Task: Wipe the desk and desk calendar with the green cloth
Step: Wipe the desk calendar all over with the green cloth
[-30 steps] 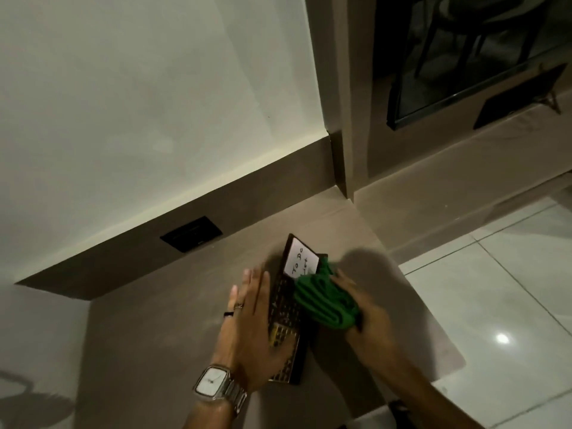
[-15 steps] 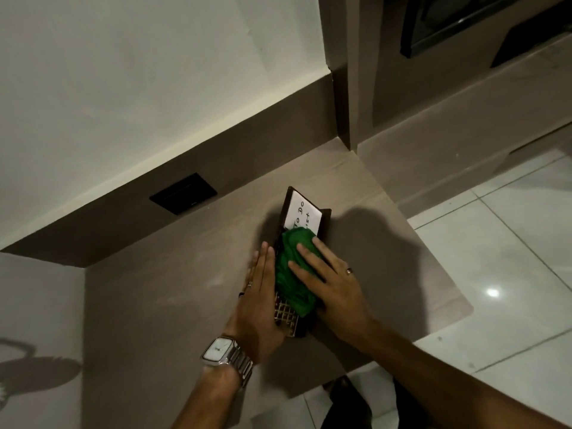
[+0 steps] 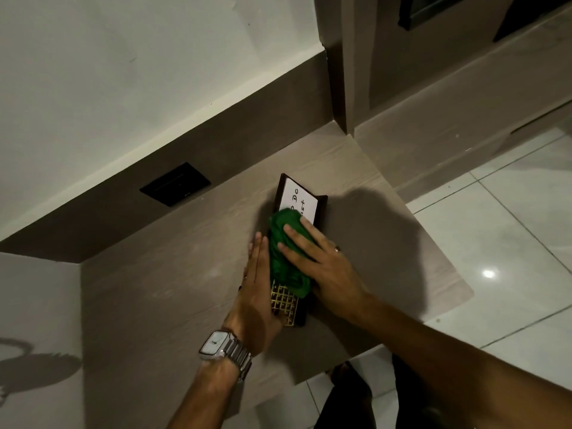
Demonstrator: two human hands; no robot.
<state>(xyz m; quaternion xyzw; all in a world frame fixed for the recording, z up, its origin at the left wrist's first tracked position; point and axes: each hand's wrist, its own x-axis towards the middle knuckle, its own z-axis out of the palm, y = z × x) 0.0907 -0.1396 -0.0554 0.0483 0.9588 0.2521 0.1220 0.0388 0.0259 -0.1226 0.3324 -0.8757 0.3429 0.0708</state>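
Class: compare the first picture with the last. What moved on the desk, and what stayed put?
The right hand slid the green cloth from the desk calendar's right side onto its face, fingers now flat on top. The left hand kept bracing the calendar's left edge; the calendar stayed on the desk.

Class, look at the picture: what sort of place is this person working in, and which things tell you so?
Probably a home or hotel room: a wall-mounted desk bearing a desk calendar, a dark wall socket plate, and glossy floor tiles.
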